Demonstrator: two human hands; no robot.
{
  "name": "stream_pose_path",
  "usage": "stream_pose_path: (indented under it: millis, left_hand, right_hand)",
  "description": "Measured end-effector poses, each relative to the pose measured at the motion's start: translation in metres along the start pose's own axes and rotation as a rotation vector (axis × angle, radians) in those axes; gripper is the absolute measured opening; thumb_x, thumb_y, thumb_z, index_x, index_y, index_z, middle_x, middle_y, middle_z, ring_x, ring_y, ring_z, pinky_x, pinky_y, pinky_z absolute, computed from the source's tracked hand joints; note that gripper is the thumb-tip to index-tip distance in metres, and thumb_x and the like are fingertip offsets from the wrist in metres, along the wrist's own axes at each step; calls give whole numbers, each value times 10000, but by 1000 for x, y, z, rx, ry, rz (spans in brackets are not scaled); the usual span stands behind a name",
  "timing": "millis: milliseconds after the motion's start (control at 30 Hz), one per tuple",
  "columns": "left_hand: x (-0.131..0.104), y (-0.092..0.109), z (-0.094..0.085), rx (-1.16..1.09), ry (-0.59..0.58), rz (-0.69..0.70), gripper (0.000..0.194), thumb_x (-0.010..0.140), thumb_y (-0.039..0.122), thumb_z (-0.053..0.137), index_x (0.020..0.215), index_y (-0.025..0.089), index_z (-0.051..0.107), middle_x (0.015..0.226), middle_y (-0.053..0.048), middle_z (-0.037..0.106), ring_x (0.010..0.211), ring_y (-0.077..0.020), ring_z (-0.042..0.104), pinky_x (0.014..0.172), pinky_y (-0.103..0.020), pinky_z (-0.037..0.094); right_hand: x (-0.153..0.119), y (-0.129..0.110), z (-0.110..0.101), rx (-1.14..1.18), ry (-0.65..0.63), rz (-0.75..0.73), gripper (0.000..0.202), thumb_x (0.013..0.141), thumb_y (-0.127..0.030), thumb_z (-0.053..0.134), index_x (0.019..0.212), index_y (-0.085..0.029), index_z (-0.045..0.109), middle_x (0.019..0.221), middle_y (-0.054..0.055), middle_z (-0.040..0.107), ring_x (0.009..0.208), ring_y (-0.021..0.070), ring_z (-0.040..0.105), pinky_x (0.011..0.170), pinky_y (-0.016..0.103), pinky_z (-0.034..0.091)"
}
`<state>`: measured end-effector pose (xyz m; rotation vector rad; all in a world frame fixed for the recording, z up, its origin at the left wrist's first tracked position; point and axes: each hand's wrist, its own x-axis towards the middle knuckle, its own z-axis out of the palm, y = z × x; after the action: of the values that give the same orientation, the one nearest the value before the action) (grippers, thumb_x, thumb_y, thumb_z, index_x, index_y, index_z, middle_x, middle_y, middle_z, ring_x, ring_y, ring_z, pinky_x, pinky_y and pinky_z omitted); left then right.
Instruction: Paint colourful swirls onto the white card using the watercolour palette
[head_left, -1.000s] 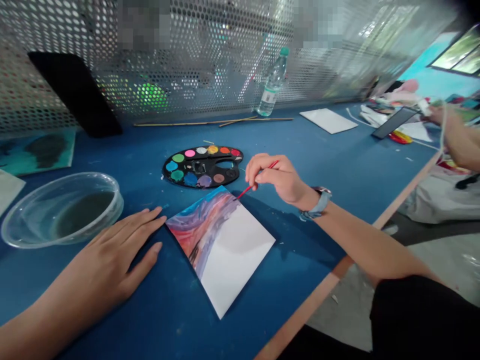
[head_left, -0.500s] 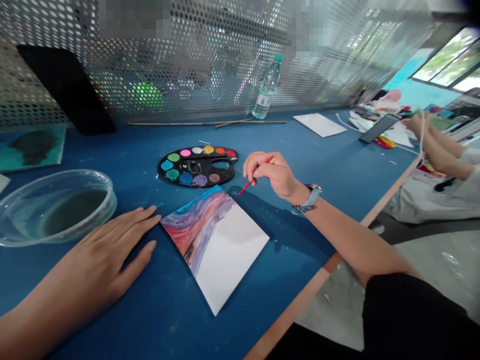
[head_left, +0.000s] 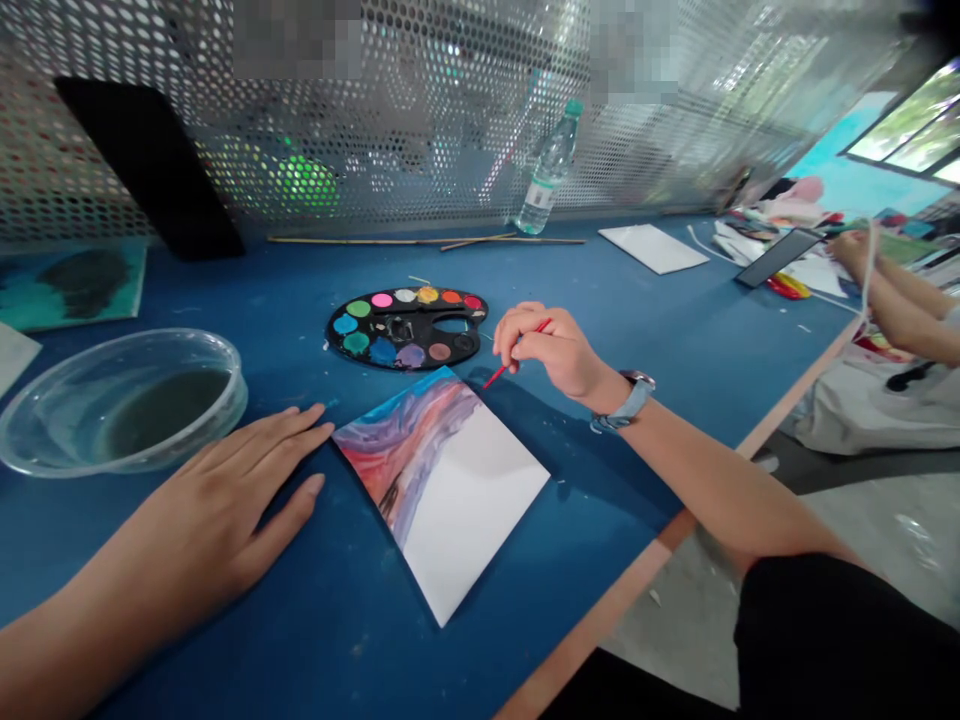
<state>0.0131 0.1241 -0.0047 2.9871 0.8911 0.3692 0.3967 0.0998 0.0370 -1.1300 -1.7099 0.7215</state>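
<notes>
A thin red paintbrush [head_left: 496,375] is pinched in my right hand [head_left: 551,350], its tip close to the upper right edge of the canvas [head_left: 480,490]. Blue, purple and red paint covers the canvas's upper left part; the rest is white. My left hand [head_left: 232,500] lies flat on the blue table, fingers spread, fingertips by the canvas's left corner. Behind the canvas sits a black palette [head_left: 375,325] with round wells of many colours. Left of it, a clear plastic bowl [head_left: 244,390] holds dark water.
At the back, a dark tablet [head_left: 154,165] leans on a perforated metal screen [head_left: 420,110]. Thin sticks [head_left: 360,240], a water bottle [head_left: 547,175] and a white panel [head_left: 652,248] lie or stand nearby. A painted teal board [head_left: 82,285] is left; another person's arms [head_left: 892,290] are right.
The whole view has shifted slightly, with the table's things now a little farther right. Both hands keep nearly the same places beside the canvas, and the brush stays in my right hand.
</notes>
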Motion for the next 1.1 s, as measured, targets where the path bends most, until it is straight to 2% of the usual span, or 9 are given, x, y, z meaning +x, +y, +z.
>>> stream_pose_path:
  millis: [133,233,400,467,567,767,867,1000,1100]
  left_hand:
    - [1,0,2,-13,77,35,563,1059,517,392,1416,151,627,1488,-129,623,1366,-335,606,1184,-525,457]
    - [2,0,1,8,76,44,581,1068,519,365,1420,139,629,1493,-140,616,1359,-350,609,1142,-563,492]
    - [1,5,-1,-35,16,1,598,1079,528,347,1426,134,634,1524,-137,589,1399,-350,575,1158,-580,481]
    - [0,7,-2,-41,4,-22,585,1085,513,348,1441,137,622,1540,-132,574,1423,-344,554,1176,-579,464]
    - [-2,9,-3,-27,-9,-41,543,1091,470,352,1448,157,616,1557,-112,562,1444,-307,537,1192,-539,461]
    - [0,12,-8,-25,-28,-38,509,1094,425,368,1451,153,606,1563,-109,556,1448,-295,535,1185,-539,474]
    - [1,12,-9,-33,-31,-24,509,1094,425,375,1436,130,610,1552,-131,562,1438,-314,542,1162,-572,489]
    - [1,11,-10,-29,-33,-1,516,1096,438,381,1436,121,604,1548,-144,562,1434,-327,544,1154,-589,490]
    - [0,11,-10,-34,-28,-1,520,1095,441,384,1448,123,595,1555,-139,557,1441,-330,535,1166,-576,481]
  right_hand:
    - [-2,4,-1,37,139,-19,179,751,-171,529,638,-201,665,638,0,626,633,140,567,667,308,454]
    - [4,3,5,48,149,-18,157,782,-195,552,706,-195,689,713,6,667,672,140,602,707,312,475]
    - [39,-5,26,-19,-47,17,122,815,-219,623,771,-190,733,773,9,721,769,150,633,766,308,456]
    - [54,-6,34,-111,-137,36,131,808,-192,619,728,-187,723,750,4,706,750,141,607,751,304,427]
    - [65,-5,40,-134,-180,47,187,786,-151,564,639,-185,674,637,-5,647,657,133,564,686,307,398]
    - [49,1,30,-81,-114,76,158,825,-184,587,750,-193,726,740,5,714,713,141,609,691,300,417]
    - [46,-1,31,-31,-123,119,172,810,-142,580,719,-197,715,696,0,698,688,137,607,679,297,426]
    - [49,-9,35,4,-139,137,202,835,-115,561,716,-203,698,694,-1,704,695,146,637,692,301,457]
    - [43,-20,31,-37,-86,116,215,822,-102,566,685,-201,698,696,4,693,696,147,624,691,307,454]
